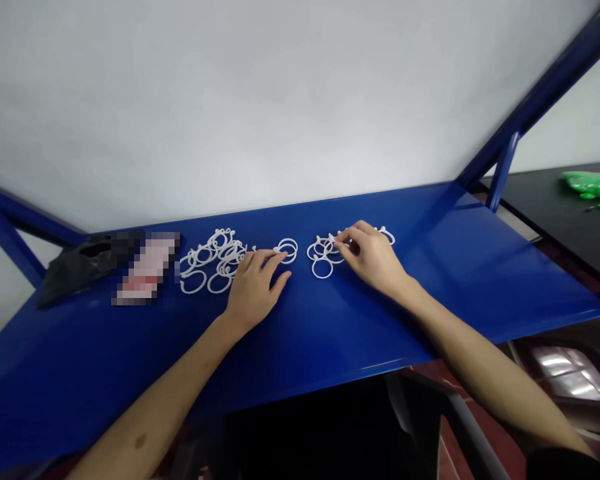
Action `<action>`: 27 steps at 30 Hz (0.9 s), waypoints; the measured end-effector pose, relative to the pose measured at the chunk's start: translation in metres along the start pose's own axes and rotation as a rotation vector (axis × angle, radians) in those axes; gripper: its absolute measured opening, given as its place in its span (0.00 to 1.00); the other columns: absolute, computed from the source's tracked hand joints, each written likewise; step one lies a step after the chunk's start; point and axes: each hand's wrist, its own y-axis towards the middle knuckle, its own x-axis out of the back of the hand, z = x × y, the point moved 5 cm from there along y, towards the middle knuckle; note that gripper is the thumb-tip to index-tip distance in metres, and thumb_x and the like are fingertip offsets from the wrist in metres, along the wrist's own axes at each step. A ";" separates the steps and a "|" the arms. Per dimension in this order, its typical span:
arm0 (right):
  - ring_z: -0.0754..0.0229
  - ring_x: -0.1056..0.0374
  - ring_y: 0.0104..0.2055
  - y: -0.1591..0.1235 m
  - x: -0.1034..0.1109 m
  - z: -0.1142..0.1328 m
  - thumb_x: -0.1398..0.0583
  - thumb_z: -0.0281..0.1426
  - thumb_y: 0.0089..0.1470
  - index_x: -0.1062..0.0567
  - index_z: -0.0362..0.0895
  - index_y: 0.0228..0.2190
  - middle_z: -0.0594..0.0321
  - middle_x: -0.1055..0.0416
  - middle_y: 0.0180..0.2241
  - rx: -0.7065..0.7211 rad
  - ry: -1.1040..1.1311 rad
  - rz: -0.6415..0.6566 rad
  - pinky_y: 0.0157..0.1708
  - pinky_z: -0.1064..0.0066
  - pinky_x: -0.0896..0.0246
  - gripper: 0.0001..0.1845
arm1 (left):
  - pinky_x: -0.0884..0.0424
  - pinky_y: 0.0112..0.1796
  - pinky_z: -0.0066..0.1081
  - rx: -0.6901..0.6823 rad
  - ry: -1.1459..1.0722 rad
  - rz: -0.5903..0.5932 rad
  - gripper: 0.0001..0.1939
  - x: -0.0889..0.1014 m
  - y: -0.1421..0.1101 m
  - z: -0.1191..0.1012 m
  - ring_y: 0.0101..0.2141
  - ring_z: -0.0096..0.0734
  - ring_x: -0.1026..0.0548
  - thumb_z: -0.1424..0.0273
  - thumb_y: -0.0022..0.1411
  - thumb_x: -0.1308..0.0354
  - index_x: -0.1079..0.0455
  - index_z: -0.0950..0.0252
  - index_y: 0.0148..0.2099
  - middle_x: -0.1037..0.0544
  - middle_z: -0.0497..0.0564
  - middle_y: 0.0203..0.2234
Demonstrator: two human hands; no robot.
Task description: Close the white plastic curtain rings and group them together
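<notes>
The left hand (254, 287), loosely open with its thumb apart, has a fingertip at two overlapping white plastic rings (295, 251) on the smooth blue shelf (320, 333), gripping nothing visible; the right hand (376, 259) curls its fingers at a cluster of thin white rings (323, 257), whether holding one I cannot tell; a tangled white ring heap (229, 252) lies left; beyond, a crumpled black plastic bag (69, 272), contents hidden.

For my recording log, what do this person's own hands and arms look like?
Left hand and right hand are both bare: no gloves or wristwear visible. The forearms are uncovered; what looks like a black sleeve shows at the lower right.
</notes>
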 end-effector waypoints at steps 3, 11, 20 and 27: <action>0.61 0.32 0.29 0.004 -0.001 -0.018 0.39 0.28 0.60 0.25 0.43 0.32 0.59 0.27 0.32 -0.068 -0.029 0.061 0.33 0.67 0.36 0.04 | 0.30 0.50 0.51 -0.037 0.146 0.062 0.14 -0.008 -0.001 0.007 0.46 0.48 0.29 0.66 0.69 0.44 0.24 0.64 0.52 0.24 0.59 0.45; 0.60 0.30 0.31 0.001 -0.018 -0.022 0.38 0.28 0.59 0.25 0.43 0.30 0.60 0.23 0.31 -0.130 -0.051 0.212 0.35 0.65 0.37 0.04 | 0.32 0.43 0.43 -0.092 0.270 0.067 0.12 -0.007 -0.001 0.006 0.39 0.43 0.29 0.67 0.71 0.47 0.23 0.62 0.42 0.22 0.55 0.34; 0.60 0.30 0.31 0.002 -0.002 -0.016 0.40 0.31 0.62 0.25 0.43 0.31 0.59 0.23 0.33 -0.108 -0.047 0.080 0.34 0.65 0.36 0.07 | 0.32 0.38 0.35 -0.069 0.121 -0.096 0.06 0.019 -0.003 0.001 0.29 0.33 0.24 0.70 0.70 0.45 0.27 0.62 0.43 0.20 0.45 0.26; 0.63 0.29 0.31 -0.009 -0.018 0.026 0.38 0.38 0.63 0.26 0.44 0.42 0.63 0.23 0.34 0.014 0.362 0.166 0.34 0.70 0.33 0.11 | 0.32 0.39 0.36 -0.375 0.146 -0.119 0.04 0.022 -0.007 -0.030 0.31 0.33 0.24 0.75 0.66 0.41 0.27 0.63 0.43 0.18 0.47 0.31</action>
